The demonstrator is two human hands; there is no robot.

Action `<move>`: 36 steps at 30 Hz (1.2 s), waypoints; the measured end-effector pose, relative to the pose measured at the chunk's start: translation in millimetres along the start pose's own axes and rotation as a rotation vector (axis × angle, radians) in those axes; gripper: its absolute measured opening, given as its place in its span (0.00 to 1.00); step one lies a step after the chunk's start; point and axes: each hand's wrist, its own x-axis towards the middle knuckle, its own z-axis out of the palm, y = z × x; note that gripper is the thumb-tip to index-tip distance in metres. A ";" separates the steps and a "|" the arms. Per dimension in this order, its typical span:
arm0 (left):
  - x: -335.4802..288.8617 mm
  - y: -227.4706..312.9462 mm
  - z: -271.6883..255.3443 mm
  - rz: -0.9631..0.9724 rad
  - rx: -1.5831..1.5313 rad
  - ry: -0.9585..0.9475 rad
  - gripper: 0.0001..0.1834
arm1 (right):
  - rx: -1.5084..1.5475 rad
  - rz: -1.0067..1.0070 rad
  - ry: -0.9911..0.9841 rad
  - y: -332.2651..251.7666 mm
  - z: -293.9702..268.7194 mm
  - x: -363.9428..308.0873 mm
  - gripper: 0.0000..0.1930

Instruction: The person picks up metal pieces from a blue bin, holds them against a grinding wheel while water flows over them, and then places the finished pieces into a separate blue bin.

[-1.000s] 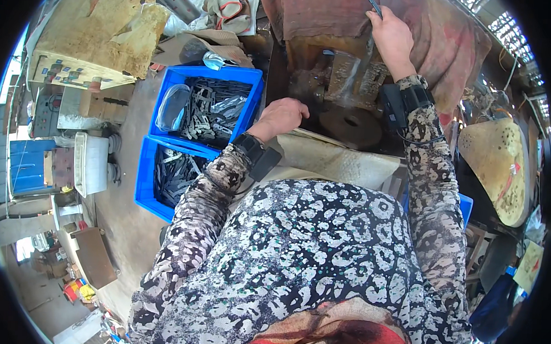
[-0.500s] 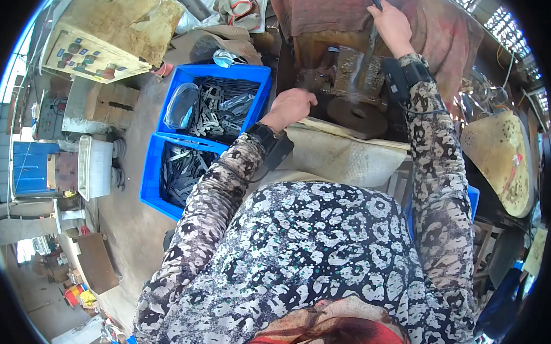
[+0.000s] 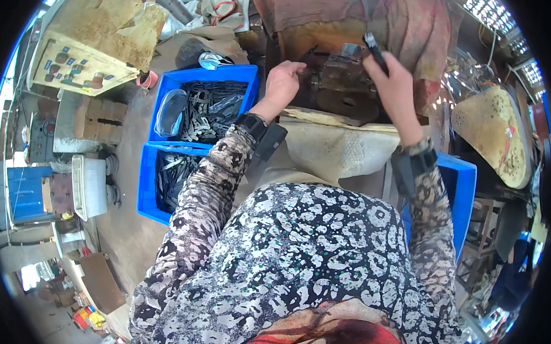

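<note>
My right hand (image 3: pixel 391 85) is closed around a dark-handled brush (image 3: pixel 377 53) with a pale, bristly tip, held above the machine bed. Beneath it sits a dark metal block (image 3: pixel 344 71) with a shiny top. A round brown disc (image 3: pixel 349 106) with a central hole lies just nearer to me. My left hand (image 3: pixel 281 86) is at the left side of the machine, its fingers curled and pointing right; whatever they may grip is hidden. A reddish-brown cloth (image 3: pixel 408 31) hangs behind the block.
Two blue bins (image 3: pixel 252 89) of dark metal strips stand at the left, with a clear plastic container (image 3: pixel 171 112) in one. A cream control box (image 3: pixel 85 65) is at the upper left. Another blue bin (image 3: pixel 460 178) stands by my right forearm. Pale sheeting (image 3: pixel 337 147) drapes the near edge.
My right hand has come down and nearer with the brush, from the cloth to beside the block. My left hand has shifted slightly farther away and left. The view has moved a little.
</note>
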 end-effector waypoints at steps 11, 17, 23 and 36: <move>5.0 1.7 -0.2 0.060 0.220 -0.166 0.19 | -0.073 -0.219 0.080 -5.4 13.9 -91.7 0.11; -20.7 9.6 -10.0 0.042 0.127 -0.133 0.20 | -0.199 -0.300 0.197 6.4 19.5 5.1 0.10; -29.2 19.4 -1.3 0.024 0.174 -0.173 0.22 | -0.437 -0.132 0.190 25.2 26.6 119.9 0.18; -35.2 30.0 -1.4 0.011 0.169 -0.268 0.23 | -0.464 -0.097 0.061 51.1 28.7 175.9 0.21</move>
